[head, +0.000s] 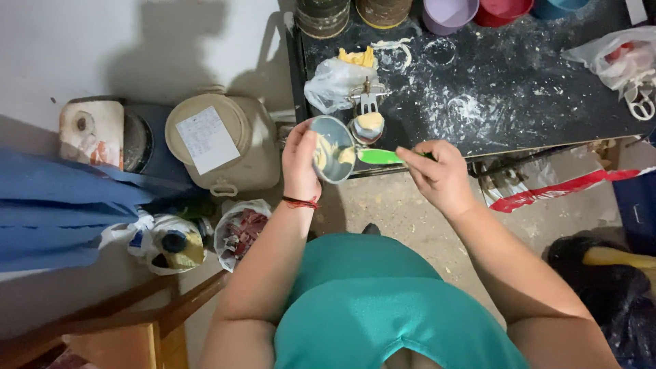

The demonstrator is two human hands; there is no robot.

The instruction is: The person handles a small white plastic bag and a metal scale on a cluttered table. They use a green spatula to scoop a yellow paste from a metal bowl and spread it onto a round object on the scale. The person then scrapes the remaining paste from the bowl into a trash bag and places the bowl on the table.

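Note:
My left hand (299,162) grips a small round metal bowl (333,149), tilted toward me, with yellowish dough stuck inside it. My right hand (441,176) holds a green spatula (380,156) whose blade reaches to the bowl's rim. Both hands hover at the front edge of a black flour-dusted table (519,89). Just behind the bowl a small cup of dough (370,125) stands on the table with a metal fork (367,102) above it. A red band circles my left wrist.
A clear plastic bag (333,82) with yellow dough lies on the table; several round containers (447,10) line its far edge. A beige lidded bucket (217,140) stands on the floor at left, near bags, a blue cloth (55,205) and a wooden chair (137,321).

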